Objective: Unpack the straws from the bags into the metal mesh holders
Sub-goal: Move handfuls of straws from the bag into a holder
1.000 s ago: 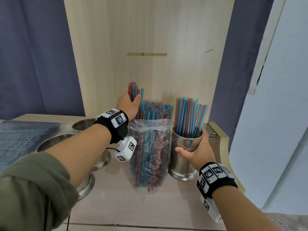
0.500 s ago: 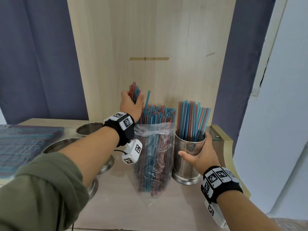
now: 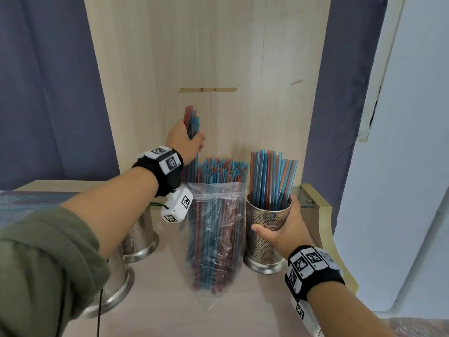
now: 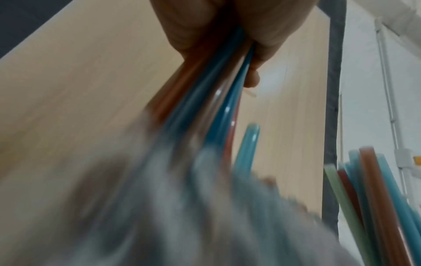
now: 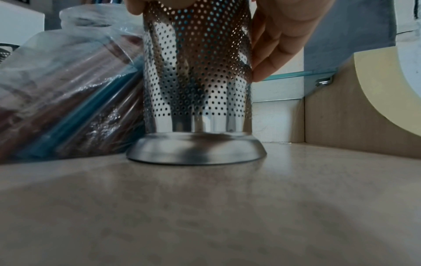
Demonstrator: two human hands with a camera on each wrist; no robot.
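A clear plastic bag (image 3: 216,229) of red and blue straws stands upright mid-table. My left hand (image 3: 185,142) grips a small bundle of straws (image 3: 192,121), lifted partly out of the bag's top; in the left wrist view the fingers (image 4: 262,36) curl round that bundle (image 4: 218,100). Right of the bag stands a perforated metal holder (image 3: 263,239) part-filled with straws (image 3: 272,178). My right hand (image 3: 284,227) wraps its upper wall, and the right wrist view shows the fingers (image 5: 273,48) round the holder (image 5: 196,81), whose base sits flat on the table.
Two empty mesh holders (image 3: 139,237) (image 3: 114,288) stand at the left under my left arm. A flat pack of straws (image 3: 21,203) lies at the far left. A wooden back panel (image 3: 218,57) rises behind; a glass shelf (image 5: 296,75) and curved wooden side (image 3: 325,227) bound the right.
My left hand has risen, drawing the gripped bundle of straws further up out of the bag. The right hand keeps its hold on the holder.
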